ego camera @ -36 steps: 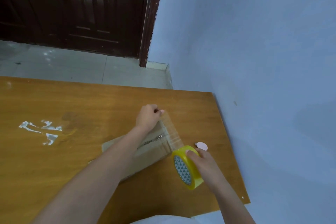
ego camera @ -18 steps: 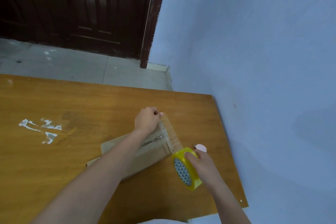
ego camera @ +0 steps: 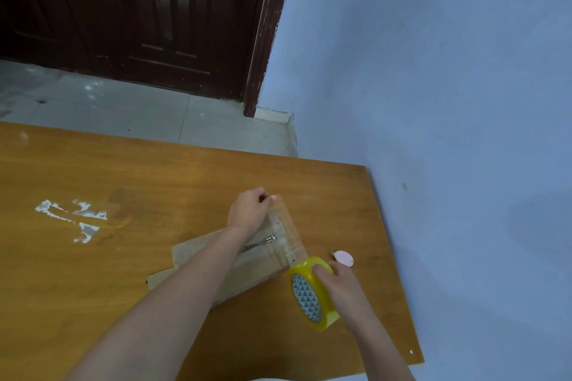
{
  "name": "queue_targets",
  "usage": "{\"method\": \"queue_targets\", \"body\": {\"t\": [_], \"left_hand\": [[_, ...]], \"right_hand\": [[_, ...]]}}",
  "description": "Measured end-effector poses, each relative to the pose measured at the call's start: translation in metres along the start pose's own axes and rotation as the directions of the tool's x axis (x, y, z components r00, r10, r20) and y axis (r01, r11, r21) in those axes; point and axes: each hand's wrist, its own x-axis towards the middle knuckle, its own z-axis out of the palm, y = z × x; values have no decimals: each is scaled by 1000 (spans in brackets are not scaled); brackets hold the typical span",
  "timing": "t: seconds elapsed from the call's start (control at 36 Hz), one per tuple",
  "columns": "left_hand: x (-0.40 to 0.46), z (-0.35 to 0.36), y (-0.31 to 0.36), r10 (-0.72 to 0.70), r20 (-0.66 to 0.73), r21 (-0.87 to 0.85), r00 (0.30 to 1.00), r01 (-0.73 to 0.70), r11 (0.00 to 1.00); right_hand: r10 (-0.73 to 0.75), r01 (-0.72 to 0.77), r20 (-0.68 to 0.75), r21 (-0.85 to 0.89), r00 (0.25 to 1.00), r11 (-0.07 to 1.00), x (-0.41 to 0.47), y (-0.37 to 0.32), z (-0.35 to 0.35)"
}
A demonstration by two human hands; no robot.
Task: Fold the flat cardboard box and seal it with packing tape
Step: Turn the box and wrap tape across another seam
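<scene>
Pinching the free end of the tape strip (ego camera: 286, 227) w/ curled fingers, the left hand (ego camera: 249, 210) is holding it down at the far edge of the cardboard box (ego camera: 247, 266), lying flat under the left forearm. Right hand (ego camera: 339, 283) is gripping the yellow tape roll (ego camera: 311, 294) just beside the box's near corner. Pink tag (ego camera: 343, 257) is lying just past the right hand's fingers.

Lighting was soft, even and moderately bright, with a cool cast on the wall (ego camera: 433, 71). The door (ego camera: 139, 15) was underexposed, its panels barely legible. Shadows on the counter (ego camera: 123, 170) were faint and diffuse. Wide-angle distortion bowed the edges. Focus was slightly soft throughout, with no strong glare.
</scene>
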Motion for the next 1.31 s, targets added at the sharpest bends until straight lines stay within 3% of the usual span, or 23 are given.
{"method": "queue_targets", "body": {"t": [0.5, 1.31], "left_hand": [[1, 2, -1, 3, -11, 110, 1000, -2, 994], [6, 5, -7, -1, -64, 52, 998, 5, 999]], "right_hand": [[25, -27, 34, 33, 999, 999, 2, 3, 0], [-40, 40, -11, 10, 999, 999, 6, 5, 9]]}}
